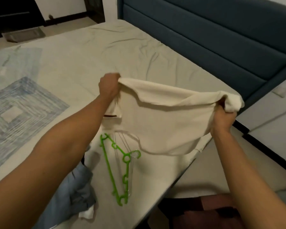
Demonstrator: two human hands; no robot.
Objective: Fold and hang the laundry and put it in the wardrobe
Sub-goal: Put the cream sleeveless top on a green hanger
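Nearest you, a blue-grey garment [73, 192] lies heaped on the bed [106, 52], with the green hanger [120, 169] flat just beside it, within reach for hanging. Above them you hold the cream garment [168, 119] stretched out in the air, probably to find its shape: your left hand [108, 85] grips one corner, your right hand [223, 119] bunches the other, both forearms extended. Farther left lies a blue patterned cloth [20, 109].

No legible text, labels, brands, numbers or signs are showing anywhere in the head view. A small dark-edged tag [110, 115] is hanging inside the cream garment [168, 119], but it is reading as blank at this sharpness.
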